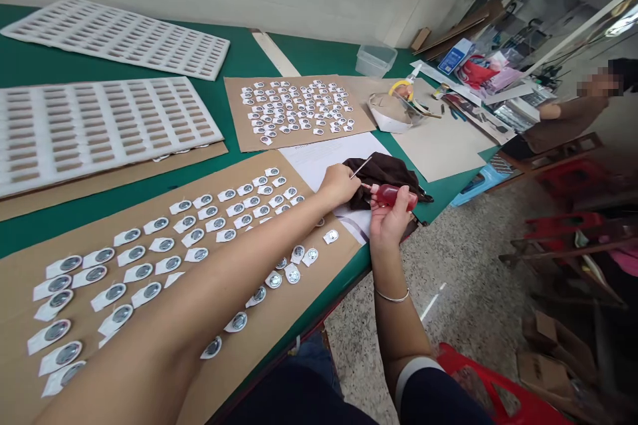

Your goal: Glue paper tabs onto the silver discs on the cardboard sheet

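Note:
My left hand (pixel 339 184) is closed on a thin metal rod (pixel 362 166) that slants up to the right; its exact kind is unclear. My right hand (pixel 389 220) wraps a small red squeeze bottle (pixel 393 196), its nozzle pointing left toward the left fingers. Anything between the nozzle and those fingers is too small to make out. Behind both hands lies a dark brown cloth (pixel 391 169). Under my left arm, a cardboard sheet (pixel 299 305) carries rows of small white tabs with round silvery discs (pixel 160 224). Some are hidden by the arm.
Another cardboard sheet (pixel 236 106) with similar pieces lies farther back. White foam trays (pixel 119 33) stand at left. A clear plastic box (pixel 375 61) and yellow-handled scissors (pixel 400 86) sit at the back. A person (pixel 573 119) sits at right; a red stool (pixel 498 385) is below.

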Demonstrator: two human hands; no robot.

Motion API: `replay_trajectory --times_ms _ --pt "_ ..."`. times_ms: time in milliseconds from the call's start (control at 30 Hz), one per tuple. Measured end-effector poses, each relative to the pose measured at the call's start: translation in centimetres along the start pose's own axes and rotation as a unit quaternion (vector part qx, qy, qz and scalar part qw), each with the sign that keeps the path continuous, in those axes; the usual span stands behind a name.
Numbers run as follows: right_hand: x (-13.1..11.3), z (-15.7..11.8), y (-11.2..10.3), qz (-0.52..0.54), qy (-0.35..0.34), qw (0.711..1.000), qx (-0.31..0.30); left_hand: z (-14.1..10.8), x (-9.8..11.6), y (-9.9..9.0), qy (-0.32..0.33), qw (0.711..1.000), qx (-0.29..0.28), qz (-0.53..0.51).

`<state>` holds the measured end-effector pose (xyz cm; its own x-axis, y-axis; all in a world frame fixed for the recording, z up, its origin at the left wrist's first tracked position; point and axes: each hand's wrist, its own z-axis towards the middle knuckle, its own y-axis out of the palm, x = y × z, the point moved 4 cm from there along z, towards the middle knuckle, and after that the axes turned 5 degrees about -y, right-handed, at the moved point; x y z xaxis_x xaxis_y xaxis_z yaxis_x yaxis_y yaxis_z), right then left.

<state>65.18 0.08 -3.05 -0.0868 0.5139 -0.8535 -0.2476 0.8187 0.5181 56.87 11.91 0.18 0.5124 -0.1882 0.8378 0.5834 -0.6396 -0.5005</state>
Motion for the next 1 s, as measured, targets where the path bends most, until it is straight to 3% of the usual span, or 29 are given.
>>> replay_trajectory --times_ms 167,333,433,533,633,733,867,1000 --pt "0.5 0.8 -0.8 0.027 0.047 0.998 0.015 1.3 -1.6 -0.4 -0.071 0.997 -0.019 -0.029" --pt "0.6 0.7 -0.6 0.049 0.079 0.996 -0.003 1.0 -2.5 -2.0 -0.077 0.997 0.008 -0.025" --pt "0.5 0.7 -0.5 0.055 0.088 0.994 -0.021 0.4 -2.2 -3.7 -0.067 0.996 0.045 -0.032" --pt "0.5 0.9 -0.5 0.058 0.096 0.993 -0.043 -1.3 -1.6 -6.8 -0.049 0.995 0.078 -0.047" --pt "0.4 0.9 -0.3 0.061 0.093 0.992 -0.061 -5.0 -1.6 -11.1 -0.033 0.992 0.1 -0.066" --pt "0.0 0.4 0.1 0.065 0.087 0.991 -0.08 -10.3 -3.3 -16.3 -0.041 0.984 0.157 -0.074" --pt "-0.5 -0.9 1.0 0.056 0.12 0.984 -0.119 -18.1 -8.1 -22.1 -0.063 0.966 0.219 -0.122" --pt "-0.3 -2.8 3.2 0.039 0.196 0.954 -0.223 -25.2 -14.6 -26.6 -0.089 0.934 0.325 -0.116"
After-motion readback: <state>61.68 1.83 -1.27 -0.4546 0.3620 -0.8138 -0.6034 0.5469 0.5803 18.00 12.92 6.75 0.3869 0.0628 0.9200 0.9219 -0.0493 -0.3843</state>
